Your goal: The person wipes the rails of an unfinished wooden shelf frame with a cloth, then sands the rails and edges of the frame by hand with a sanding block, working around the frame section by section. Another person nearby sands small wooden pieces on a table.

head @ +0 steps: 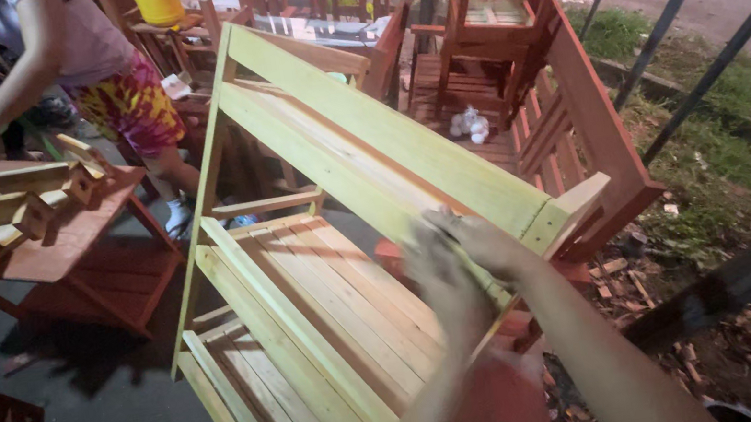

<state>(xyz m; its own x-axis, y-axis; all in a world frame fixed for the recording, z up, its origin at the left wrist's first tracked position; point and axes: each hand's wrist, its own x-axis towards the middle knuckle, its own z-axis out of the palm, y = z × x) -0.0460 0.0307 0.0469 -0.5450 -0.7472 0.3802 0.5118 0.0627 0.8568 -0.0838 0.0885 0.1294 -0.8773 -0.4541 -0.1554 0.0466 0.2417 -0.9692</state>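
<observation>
We press both hands, left hand (436,266) and right hand (486,243), onto the yellow-green slatted bench (326,275) at 5 o'clock, steadying its backrest; whether either grip closes, we cannot tell through blur.

This is an open-air furniture workshop or yard at night. An unpainted pale wooden bench (332,246) stands on dark pavement among red-stained wooden chairs (503,1) and a red slatted piece (81,250) that carries loose wooden blocks (8,206). Wood scraps and chips (658,299) litter the ground by a strip of grass (722,127) and a road beyond, and another person (84,56) works nearby.
</observation>
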